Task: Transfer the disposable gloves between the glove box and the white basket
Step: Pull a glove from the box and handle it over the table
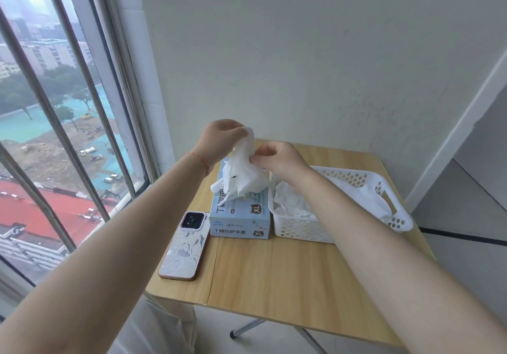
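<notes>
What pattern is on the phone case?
Pale raised mountain-and-leaf relief on the phone case, seen in the head view.

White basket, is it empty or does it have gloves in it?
Not empty: crumpled white gloves lie inside the white basket.

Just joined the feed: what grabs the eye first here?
Both hands, left and right, pinch a white glove above the blue glove box at table centre. Right of the box, the white basket holds more gloves; a phone lies to the box's left.
</notes>
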The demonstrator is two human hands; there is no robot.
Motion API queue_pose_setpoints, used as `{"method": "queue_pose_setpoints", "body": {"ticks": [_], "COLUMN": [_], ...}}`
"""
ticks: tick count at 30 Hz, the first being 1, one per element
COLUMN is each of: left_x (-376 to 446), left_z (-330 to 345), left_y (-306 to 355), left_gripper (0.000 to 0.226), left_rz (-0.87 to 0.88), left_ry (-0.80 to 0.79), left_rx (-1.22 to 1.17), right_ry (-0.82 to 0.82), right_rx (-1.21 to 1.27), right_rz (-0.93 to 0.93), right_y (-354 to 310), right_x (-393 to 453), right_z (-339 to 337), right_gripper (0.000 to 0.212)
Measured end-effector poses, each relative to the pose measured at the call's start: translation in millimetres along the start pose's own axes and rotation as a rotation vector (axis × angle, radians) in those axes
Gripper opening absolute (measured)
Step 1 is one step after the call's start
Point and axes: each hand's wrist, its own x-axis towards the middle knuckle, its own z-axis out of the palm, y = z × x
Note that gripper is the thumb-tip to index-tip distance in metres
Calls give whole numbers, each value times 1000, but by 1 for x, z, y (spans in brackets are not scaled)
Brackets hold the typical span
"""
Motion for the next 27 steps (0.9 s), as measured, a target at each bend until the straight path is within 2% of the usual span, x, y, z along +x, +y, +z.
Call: {"method": "queue_pose_setpoints", "body": {"ticks": [4,7,9,12,14,16,17,20,24,27], "left_x": [2,0,-4,-9,-10,-10,-10,-11,-12,-12], "left_z": [-3,-6,-7,-8,-8,-9,-10,-17,-24,-25], "left_y": [-4,-8,-7,-4,-6,-10,-12,-16,-20,-19], "left_gripper": [9,7,9,25,19,5,6,17,27,30], "left_rz": [-43,-81,-84,-128,-100,-35,-3,58,53,53], "left_ry": [75,33,-63,-198,-205,-192,-190,-197,-200,-114], "left_rx": [117,283,235,111,170,169,141,85,90,83], "right_ry": [117,146,118,92,66,-8,-66,-200,-170,-180], "right_rx": [-17,-89,-108,-95,-109,-182,-240,-397,-248,-56], "right_rz": [-11,-49,-78,-114,-112,-70,-44,13,50,58], "right_y": [0,-1,-2,-3,-3,-4,-5,-11,-18,-24], "right_x": [1,3,3,3,3,2,1,-4,-2,0], "right_z": [-7,-11,-10,-4,-1,-1,-2,-7,-19,-25], "right_gripper": [8,13,15,16,18,32,35,27,35,24]}}
